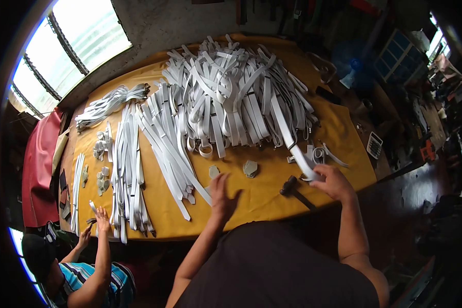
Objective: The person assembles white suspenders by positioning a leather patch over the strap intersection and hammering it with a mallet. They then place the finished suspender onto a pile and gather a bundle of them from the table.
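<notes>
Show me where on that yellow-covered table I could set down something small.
Bare yellow cloth shows between the wearer's left hand and the black hammer, and between the curved white strip and the calculator. Crowded: the back middle, under heaped white straps, and the left side, with its long strap bundles.

Shirt (277, 267) at 6 o'clock: plain, near-black, rounded front edge. Left hand (224, 199) and left forearm (197, 259) bare. Right hand (335, 183) bare; right arm (352, 231), 4 o'clock, bare past elbow.
</notes>
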`<state>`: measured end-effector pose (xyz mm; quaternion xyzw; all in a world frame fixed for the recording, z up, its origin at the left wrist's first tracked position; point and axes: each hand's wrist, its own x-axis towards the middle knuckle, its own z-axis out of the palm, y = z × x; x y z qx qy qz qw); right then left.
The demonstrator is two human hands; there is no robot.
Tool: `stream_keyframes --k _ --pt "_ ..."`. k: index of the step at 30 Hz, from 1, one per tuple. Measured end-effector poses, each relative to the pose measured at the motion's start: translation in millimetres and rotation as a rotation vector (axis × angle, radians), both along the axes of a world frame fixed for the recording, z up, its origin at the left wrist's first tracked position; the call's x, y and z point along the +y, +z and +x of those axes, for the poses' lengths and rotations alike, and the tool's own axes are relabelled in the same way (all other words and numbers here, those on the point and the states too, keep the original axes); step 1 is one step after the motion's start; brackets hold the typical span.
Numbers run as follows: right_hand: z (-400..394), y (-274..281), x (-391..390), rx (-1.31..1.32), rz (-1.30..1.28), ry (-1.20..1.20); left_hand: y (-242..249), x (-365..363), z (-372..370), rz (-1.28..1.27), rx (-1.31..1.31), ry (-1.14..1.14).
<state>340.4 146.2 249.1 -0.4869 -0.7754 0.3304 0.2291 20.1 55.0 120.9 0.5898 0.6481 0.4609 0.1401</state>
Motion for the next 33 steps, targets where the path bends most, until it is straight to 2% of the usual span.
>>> stream_keyframes --k 2,3,5,6,7,8,10,11,13,15,16,19,22,23,25,27,30,31,32,33 --pt "-16.0 47.6 -25.8 -0.242 -0.275 0.212 62.7 19.5 35.2 0.208 0.175 -0.401" --pt "-17.9 57.4 -36.0 -0.242 -0.267 0.209 77.6 25.5 50.8 0.241 0.251 -0.578" --pt "-17.0 68.4 -54.6 -0.109 -0.288 0.524 94.2 28.4 75.4 0.182 0.388 -0.881" --pt "-9.0 70.9 -57.0 -0.109 -0.161 0.623 90.5 27.4 77.0 0.062 0.245 -1.001" --pt "-1.1 79.7 -60.0 -0.11 -0.151 0.618 86.0 24.1 79.0 -0.063 0.1 -1.117" --pt "7.2 92.9 -63.6 -0.204 -0.168 0.515 89.6 16.4 78.6 -0.056 0.11 -1.124" --pt "30.7 96.9 -63.7 -0.381 -0.148 0.352 96.2 -3.4 69.1 -0.542 0.001 -0.983" --pt "45.4 91.8 -61.7 -0.374 -0.148 0.335 91.7 -10.6 62.0 -0.544 0.012 -0.998" --pt "69.5 78.9 -59.9 -0.28 -0.017 0.303 76.1 -26.7 44.0 -0.632 -0.2 -0.845" --pt "82.4 66.3 -55.5 -0.091 -0.111 0.172 62.0 -41.3 28.0 -0.63 -0.363 -0.76" --pt "92.1 49.5 -49.5 0.088 -0.286 0.174 52.0 -47.1 20.1 -0.633 -0.474 -0.768" --pt "94.9 32.0 -37.9 0.184 -0.741 0.178 57.4 -60.1 6.2 -0.72 -0.504 -0.707" --pt "89.3 5.4 -24.9 0.228 -0.548 0.313 59.8 -66.4 -5.2 -0.741 -0.466 -0.655" --pt "88.8 4.7 -22.9 0.227 -0.548 0.314 58.4 -68.9 -8.7 -0.74 -0.467 -0.655" --pt "83.4 5.2 -19.7 0.402 -0.683 0.324 54.4 -76.3 -15.8 -0.731 -0.553 -0.61" --pt "77.4 4.7 -19.6 0.428 -0.682 0.278 49.7 -80.1 -20.1 -0.731 -0.587 -0.594" --pt "68.6 2.3 -7.0 0.274 -0.485 0.121 50.2 -86.4 -26.9 -0.81 -0.607 -0.543" --pt "67.3 5.4 -1.1 0.171 -0.38 0.048 51.4 -87.5 -29.1 -0.891 -0.59 -0.531" --pt "66.7 6.6 4.9 0.067 -0.274 -0.025 43.4 -88.5 -29.6 -0.866 -0.556 -0.533" --pt "68.4 0.5 11.6 0.065 -0.294 -0.004 38.5 -89.1 -29.8 -0.888 -0.58 -0.535"
